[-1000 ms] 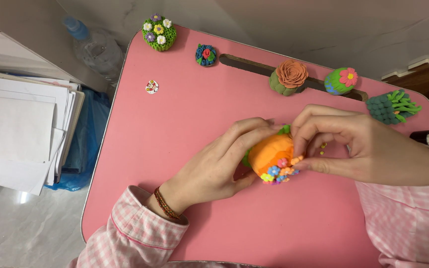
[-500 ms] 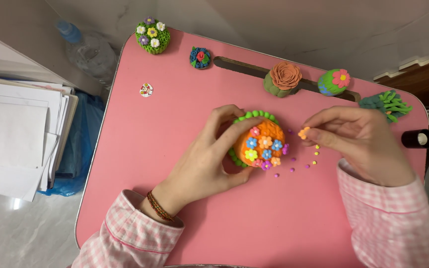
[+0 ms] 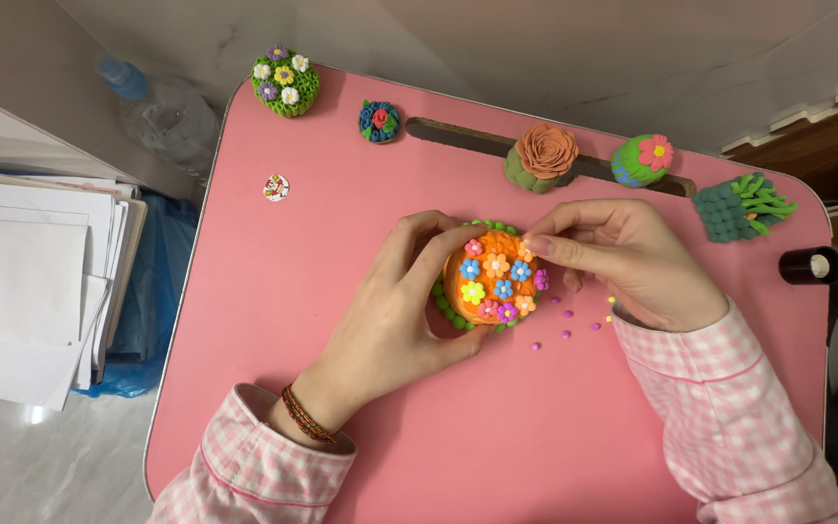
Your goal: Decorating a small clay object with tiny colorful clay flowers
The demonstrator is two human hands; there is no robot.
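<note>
An orange clay dome (image 3: 493, 281) with small coloured flowers on top and a ring of green beads around its base rests on the pink table (image 3: 341, 320). My left hand (image 3: 395, 315) cups its left side and holds it steady. My right hand (image 3: 623, 257) pinches a tiny orange flower piece against the dome's upper right edge with thumb and forefinger. Several tiny clay balls (image 3: 574, 320) in purple and yellow lie on the table just right of the dome, under my right wrist.
Along the table's far edge stand a green flower-topped piece (image 3: 285, 81), a dark blue rosette (image 3: 379, 120), an orange rose on green (image 3: 541, 156), a green ball with a pink flower (image 3: 642, 159) and a dark green cactus (image 3: 737, 206). A small sticker (image 3: 276, 187), paper stack (image 3: 31, 281) and bottle (image 3: 162, 112) lie left.
The dome has turned flower side up and sits flat. My right hand, which held a small orange piece off to the right, has come back to the dome's upper right edge.
</note>
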